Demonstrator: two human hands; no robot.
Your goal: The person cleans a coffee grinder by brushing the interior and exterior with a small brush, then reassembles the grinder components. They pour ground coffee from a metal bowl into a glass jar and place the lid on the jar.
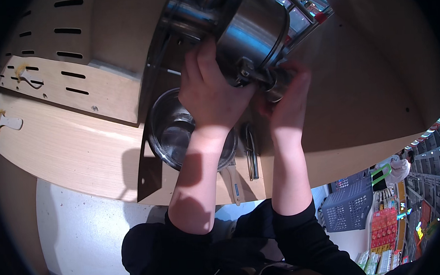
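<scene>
Both of my hands are raised to a shiny stainless steel pot point(255, 27) at the top middle. My left hand point(213, 82) lies against the pot's lower left side, its fingertips partly hidden by the metal. My right hand point(290, 92) is closed around a short metal cylinder point(278, 83) next to the pot's handle fitting; whether the two are joined I cannot tell. Under my left wrist stands a large steel bowl or pot point(173, 140). Beside it lie a wooden-handled tool point(233, 183), whose head is hidden, and metal tongs point(252, 154).
More metal cookware point(189, 17) stands behind my left hand. Slotted wooden panels point(71, 76) and a wooden shelf point(74, 141) with a loose white-handled brush point(10, 122) are at left. A tall panel point(351, 85) rises at right. Beyond it are a grey shopping basket point(345, 209) and a person point(398, 169).
</scene>
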